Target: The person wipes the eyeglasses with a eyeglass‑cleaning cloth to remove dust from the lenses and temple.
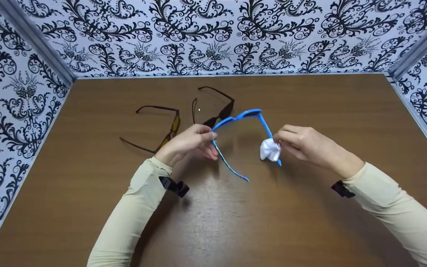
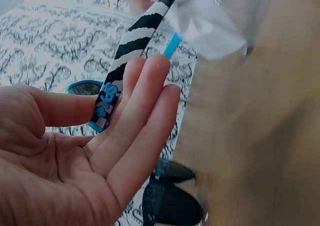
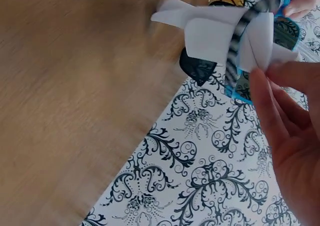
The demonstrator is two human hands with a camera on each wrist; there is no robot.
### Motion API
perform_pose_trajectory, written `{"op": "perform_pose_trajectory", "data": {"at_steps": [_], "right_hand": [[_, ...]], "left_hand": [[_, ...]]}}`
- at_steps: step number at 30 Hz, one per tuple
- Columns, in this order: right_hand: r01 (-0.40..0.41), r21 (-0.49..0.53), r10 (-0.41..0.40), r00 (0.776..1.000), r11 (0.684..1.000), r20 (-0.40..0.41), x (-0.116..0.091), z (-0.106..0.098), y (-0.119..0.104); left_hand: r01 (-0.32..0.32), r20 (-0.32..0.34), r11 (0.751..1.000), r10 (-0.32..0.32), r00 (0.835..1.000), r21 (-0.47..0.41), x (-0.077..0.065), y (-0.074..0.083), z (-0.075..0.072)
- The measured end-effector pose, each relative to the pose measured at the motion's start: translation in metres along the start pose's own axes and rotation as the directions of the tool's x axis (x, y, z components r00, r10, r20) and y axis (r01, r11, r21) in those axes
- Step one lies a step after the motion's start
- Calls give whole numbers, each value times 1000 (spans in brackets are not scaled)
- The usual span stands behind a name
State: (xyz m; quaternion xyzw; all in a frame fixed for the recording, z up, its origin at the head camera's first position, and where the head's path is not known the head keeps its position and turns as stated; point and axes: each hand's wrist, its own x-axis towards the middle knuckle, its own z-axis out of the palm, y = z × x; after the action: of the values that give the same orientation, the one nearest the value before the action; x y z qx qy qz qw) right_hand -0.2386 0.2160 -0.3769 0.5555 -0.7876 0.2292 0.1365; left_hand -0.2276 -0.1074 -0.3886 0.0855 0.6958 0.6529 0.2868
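Note:
Blue-framed sunglasses are held up over the table with both temples unfolded. My left hand pinches them at the hinge corner between thumb and fingers. In the left wrist view that temple shows black and white zebra stripes. My right hand pinches a white cloth folded around the other temple near its tip. The right wrist view shows the cloth between thumb and fingers, covering part of the frame.
Dark sunglasses lie unfolded just behind the left hand. Brown glasses with yellow lenses lie to their left. The wooden table is bordered by black-and-white patterned walls at the back and sides.

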Motion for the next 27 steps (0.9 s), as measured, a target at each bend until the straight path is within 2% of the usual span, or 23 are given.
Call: {"op": "perform_pose_trajectory", "data": {"at_steps": [6,12,21,27], "right_hand": [[-26,129,21,999,991,43,0,-10,-8],[-3,179,7,1000,984,-19,7,-8,-22],[31,251,-20,999,968,-46,26,16,-53],[-51,309,68,997,950,-44,36,35,-60]], "left_hand": [[11,-35,998,-13,999,-61,1,-4,-7],[19,-64,997,-24,998,-69,2,-3,-4],[-4,-51,997,0,999,-78,5,-2,9],[-20,-69,997,15,997,-73,7,-3,16]]}}
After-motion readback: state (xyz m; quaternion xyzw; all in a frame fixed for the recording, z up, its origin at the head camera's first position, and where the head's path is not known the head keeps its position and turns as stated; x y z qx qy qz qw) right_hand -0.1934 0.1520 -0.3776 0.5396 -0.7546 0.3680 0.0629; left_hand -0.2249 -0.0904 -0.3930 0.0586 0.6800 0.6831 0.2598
